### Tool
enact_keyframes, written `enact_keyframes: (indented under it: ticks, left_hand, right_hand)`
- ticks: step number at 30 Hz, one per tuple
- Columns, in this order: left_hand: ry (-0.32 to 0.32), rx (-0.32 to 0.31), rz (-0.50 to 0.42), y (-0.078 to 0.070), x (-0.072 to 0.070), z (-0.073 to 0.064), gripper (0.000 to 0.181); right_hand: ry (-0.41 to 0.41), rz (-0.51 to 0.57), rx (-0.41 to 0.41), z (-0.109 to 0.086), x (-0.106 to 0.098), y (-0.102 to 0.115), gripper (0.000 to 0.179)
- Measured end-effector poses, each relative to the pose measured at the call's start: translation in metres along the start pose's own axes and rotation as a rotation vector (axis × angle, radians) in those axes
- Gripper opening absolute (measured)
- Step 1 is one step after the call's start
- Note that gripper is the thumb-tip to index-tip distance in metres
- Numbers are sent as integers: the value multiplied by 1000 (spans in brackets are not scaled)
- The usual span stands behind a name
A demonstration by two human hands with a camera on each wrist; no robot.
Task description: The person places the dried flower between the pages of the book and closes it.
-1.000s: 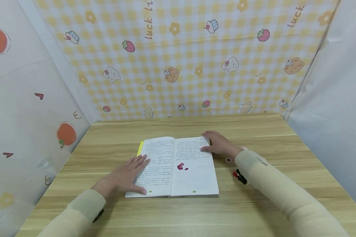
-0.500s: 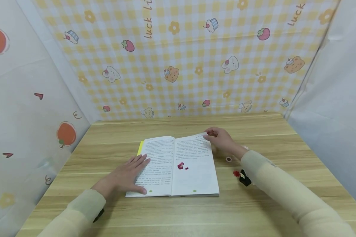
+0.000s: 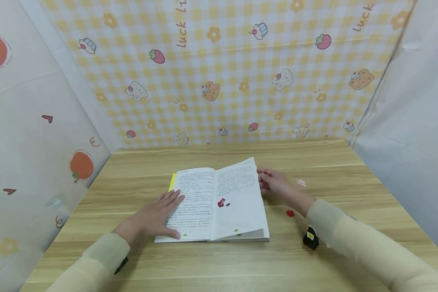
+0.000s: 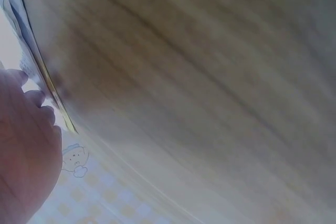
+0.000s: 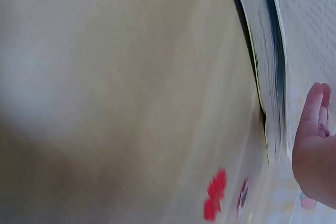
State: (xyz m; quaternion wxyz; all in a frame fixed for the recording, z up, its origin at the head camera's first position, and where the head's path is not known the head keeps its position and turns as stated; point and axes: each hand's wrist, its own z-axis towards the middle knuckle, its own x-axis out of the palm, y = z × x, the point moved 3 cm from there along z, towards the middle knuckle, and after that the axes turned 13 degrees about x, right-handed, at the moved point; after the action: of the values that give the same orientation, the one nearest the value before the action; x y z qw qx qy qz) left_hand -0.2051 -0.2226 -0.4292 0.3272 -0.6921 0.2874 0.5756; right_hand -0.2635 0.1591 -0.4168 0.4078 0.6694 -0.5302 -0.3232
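An open paperback book (image 3: 193, 207) lies near the middle of the wood-grain table (image 3: 241, 267), spine running away from the person, 2 printed pages facing up. The left hand (image 3: 153, 217) rests palm down with fingers spread wide across the outer, lower part of the left page, presumably to press that side flat and stop the book from sliding or closing.

The right hand (image 3: 277, 184) is at the outer edge of the right leaf (image 3: 237, 221), whose far corner tilts up off the pages beneath; its near edge bows up too. The hand looks narrow, fingers partly bent, but I cannot tell whether it pinches the paper or just pushes from behind. Working at the outer edge probably gives it the most leverage against the spine.

A dark-pink flower (image 3: 221, 202) shows on the tilted leaf; whether it is loose is unclear. Beside the book, 2 more flowers lie on the table near the right forearm: a red flower (image 3: 290, 213) and a pale-pink flower (image 3: 301, 183).
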Motion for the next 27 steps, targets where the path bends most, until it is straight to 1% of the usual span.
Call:
enact_keyframes:
  ticks: [2, 4, 7, 10, 13, 17, 21, 24, 27]
  left_hand:
    - [-6, 1, 3, 0, -1, -1, 121]
    - [-3, -5, 4, -1, -1, -2, 121]
    - [-3, -7, 4, -1, -1, -3, 121]
    - [2, -14, 3, -1, -1, -2, 122]
    - [0, -16, -1, -1, -1, -1, 122]
    - [6, -20, 0, 0, -1, -1, 122]
    - [11, -26, 1, 0, -1, -1, 123]
    - [10, -27, -2, 0, -2, -1, 122]
    - [-1, -25, 2, 0, -2, -2, 122]
  right_hand:
    - [28, -1, 4, -4, 6, -4, 44]
    - [35, -6, 8, -8, 12, -7, 45]
    - [31, -22, -15, -13, 21, -10, 48]
    - [35, -43, -66, -18, 30, -11, 50]
    - [60, -86, -151, -21, 40, -11, 53]
    - [94, -205, -259, -22, 50, -12, 51]
    - [170, -369, -362, -26, 62, -11, 46]
    - [204, -540, -476, -30, 74, -8, 52]
    - [184, -712, -538, -33, 84, -5, 63]
